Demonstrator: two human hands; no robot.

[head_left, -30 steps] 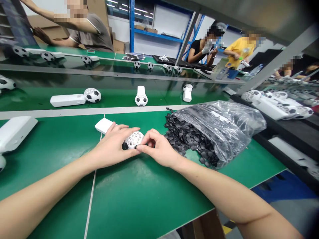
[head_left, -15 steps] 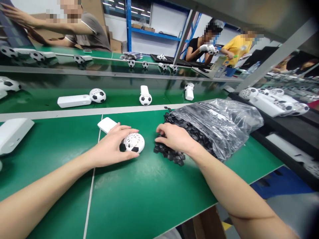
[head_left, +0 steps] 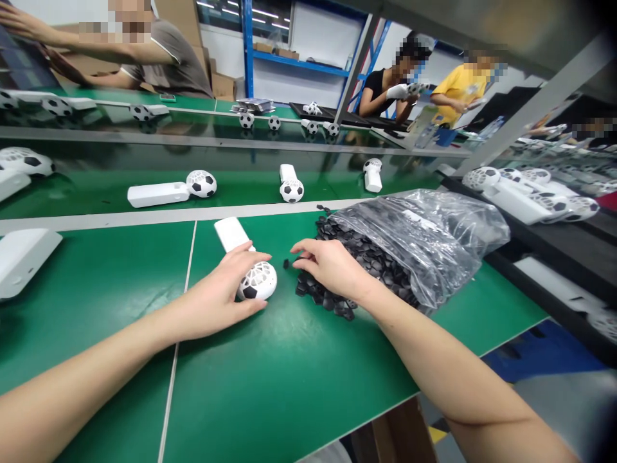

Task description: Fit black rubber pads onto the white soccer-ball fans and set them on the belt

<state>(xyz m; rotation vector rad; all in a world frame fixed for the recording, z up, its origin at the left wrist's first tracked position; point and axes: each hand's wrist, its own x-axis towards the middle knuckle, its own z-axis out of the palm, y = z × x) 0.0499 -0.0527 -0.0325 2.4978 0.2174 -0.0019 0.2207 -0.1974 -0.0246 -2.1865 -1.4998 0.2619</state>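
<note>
My left hand point(head_left: 224, 292) curves round the ball-shaped head of a white handheld fan point(head_left: 260, 280) with a black-and-white football pattern. The fan lies on the green bench, its white handle pointing away from me. Just to the right, my right hand point(head_left: 318, 260) has its thumb and forefinger brought close together. A small black piece point(head_left: 286, 263) is at their tips, between the fan and a heap of black pieces point(head_left: 328, 299). The heap spills from the mouth of a clear plastic bag point(head_left: 424, 238) beneath and beyond my right wrist.
Beyond the bench edge, several football fans, one of them a long-handled fan point(head_left: 168, 191), lie on a green conveyor belt point(head_left: 241, 170). A white fan part point(head_left: 29, 260) sits at left. Black trays point(head_left: 525, 270) with more fans stand at right. Co-workers sit or stand across the line.
The fan has turned, its handle swinging from the left to point farther away. My right hand has drawn left from the heap, with a black piece now at its fingertips. Belt fans shifted right.
</note>
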